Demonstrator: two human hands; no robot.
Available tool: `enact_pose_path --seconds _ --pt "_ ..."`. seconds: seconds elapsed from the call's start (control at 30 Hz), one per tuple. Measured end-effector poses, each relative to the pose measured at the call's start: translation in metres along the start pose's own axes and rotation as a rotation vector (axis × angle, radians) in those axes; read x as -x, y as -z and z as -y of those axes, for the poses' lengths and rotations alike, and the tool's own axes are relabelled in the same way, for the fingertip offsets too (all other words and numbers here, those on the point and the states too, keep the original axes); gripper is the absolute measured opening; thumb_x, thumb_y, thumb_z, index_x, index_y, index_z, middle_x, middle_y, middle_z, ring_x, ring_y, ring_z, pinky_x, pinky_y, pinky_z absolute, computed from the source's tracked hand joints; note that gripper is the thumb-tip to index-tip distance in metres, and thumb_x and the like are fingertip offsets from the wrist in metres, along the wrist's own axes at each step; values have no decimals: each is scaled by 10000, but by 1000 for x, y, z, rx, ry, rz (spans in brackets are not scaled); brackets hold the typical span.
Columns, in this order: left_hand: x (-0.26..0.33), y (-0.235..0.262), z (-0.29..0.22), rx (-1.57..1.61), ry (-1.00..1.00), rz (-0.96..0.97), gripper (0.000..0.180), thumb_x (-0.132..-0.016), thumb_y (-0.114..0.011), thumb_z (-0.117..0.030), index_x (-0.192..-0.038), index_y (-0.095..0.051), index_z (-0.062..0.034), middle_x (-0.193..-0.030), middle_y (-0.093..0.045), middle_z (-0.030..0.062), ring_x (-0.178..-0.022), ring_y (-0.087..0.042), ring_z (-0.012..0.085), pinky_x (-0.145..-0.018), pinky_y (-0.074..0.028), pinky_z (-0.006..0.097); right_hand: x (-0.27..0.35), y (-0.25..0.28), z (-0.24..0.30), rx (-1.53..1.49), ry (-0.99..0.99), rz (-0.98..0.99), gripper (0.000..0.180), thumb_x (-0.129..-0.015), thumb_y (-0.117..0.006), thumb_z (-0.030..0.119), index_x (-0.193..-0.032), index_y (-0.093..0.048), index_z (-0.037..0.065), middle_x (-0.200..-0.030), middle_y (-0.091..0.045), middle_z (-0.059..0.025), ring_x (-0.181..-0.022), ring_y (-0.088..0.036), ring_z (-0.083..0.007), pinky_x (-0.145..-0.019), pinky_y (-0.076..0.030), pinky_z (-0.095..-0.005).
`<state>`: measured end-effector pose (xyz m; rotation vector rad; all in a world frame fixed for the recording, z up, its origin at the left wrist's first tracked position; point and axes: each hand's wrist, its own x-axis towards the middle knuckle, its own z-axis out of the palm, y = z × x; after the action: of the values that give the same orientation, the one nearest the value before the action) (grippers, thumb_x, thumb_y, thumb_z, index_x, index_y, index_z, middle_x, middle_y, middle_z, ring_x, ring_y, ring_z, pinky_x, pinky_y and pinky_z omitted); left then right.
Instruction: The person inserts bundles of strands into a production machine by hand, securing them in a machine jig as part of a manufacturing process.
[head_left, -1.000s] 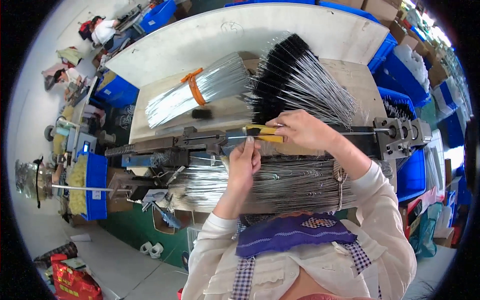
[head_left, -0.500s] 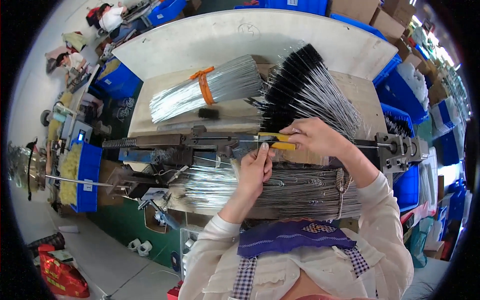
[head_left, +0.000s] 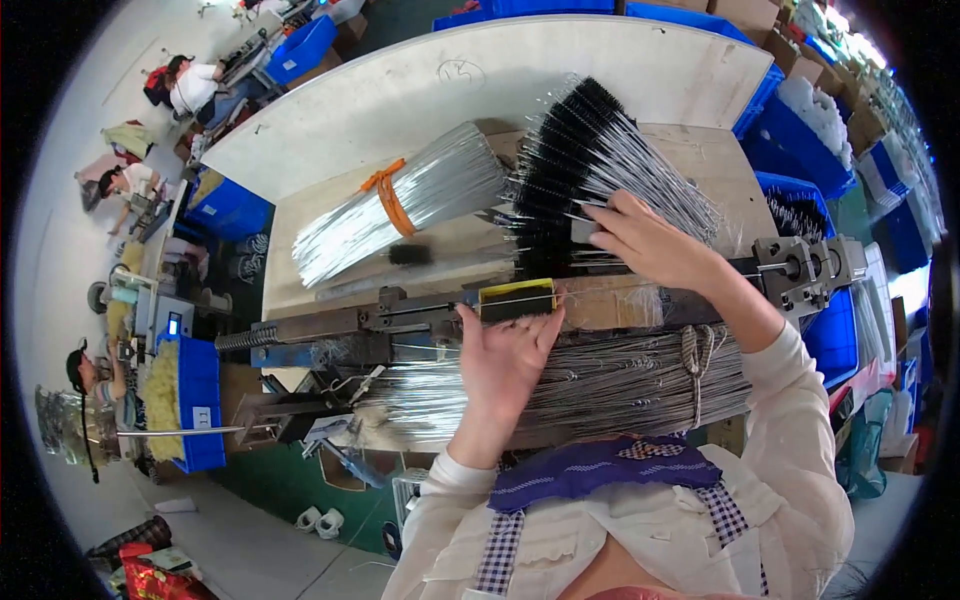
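A yellow-edged holder filled with black bristles sits against the dark metal bar fixture, a thin wire running across it. Below it my left hand is palm up with fingers spread, its thumb and fingertips at the holder's lower edge. Farther right, my right hand hovers over the wire stems, with a small grey flat piece between thumb and fingers; its kind is unclear. Beyond it lies a fanned pile of black wire brushes.
A bundle of bright wires tied with an orange band lies at the back left. A roped wire bundle lies before me. A metal clamp block stands at right. A white board walls the back. Other people sit far left.
My right hand has moved from the yellow-edged holder up toward the brush pile. My left hand has opened from a pinch to spread fingers under the holder. The view has shifted slightly.
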<state>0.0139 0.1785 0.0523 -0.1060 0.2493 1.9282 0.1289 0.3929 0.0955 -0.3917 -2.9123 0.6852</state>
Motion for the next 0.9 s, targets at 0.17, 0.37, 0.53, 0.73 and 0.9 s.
enact_pose_path --seconds 0.17,0.37,0.53,0.73,0.9 --pt "-1 20 0 -49 -12 -49 884 -895 -381 -662 -1375 -270 72 -1374 -378 247 -1294 -389 356 -1102 -339 443 6 -43 81 -44 402 -273 413 -682 -592 20 -1093 -616 42 -893 -518 -114 -874 -537 -296 -778 -435 -403" --pt "8 8 0 8 -88 -17 867 -910 -384 -639 -1203 -387 177 -1299 -439 251 -1247 -440 361 -1110 -326 448 -28 -31 50 -133 274 -321 103 -771 -649 136 -849 -701 93 -741 -569 -13 -768 -561 -175 -749 -377 -341" --pt "7 7 2 -93 -141 -77 868 -920 -367 -631 -1194 -379 194 -1255 -466 261 -1236 -454 359 -1104 -343 453 -26 -38 54 -89 324 -219 108 -776 -654 139 -860 -704 94 -747 -565 -26 -767 -567 -192 -803 -381 -338" --pt "4 7 -1 -184 -103 -52 836 -917 -364 -643 -1177 -416 150 -1203 -502 256 -1185 -486 329 -1085 -360 425 -18 -33 53 13 388 -253 119 -754 -665 113 -865 -702 89 -736 -550 -26 -758 -566 -200 -810 -382 -334" --pt "7 8 -1 -127 -98 -25 850 -904 -414 -633 -1179 -400 171 -1194 -495 265 -1163 -504 338 -1072 -385 441 -18 -27 54 -41 390 -263 149 -720 -651 78 -860 -699 95 -723 -525 -21 -724 -550 -184 -785 -370 -338"
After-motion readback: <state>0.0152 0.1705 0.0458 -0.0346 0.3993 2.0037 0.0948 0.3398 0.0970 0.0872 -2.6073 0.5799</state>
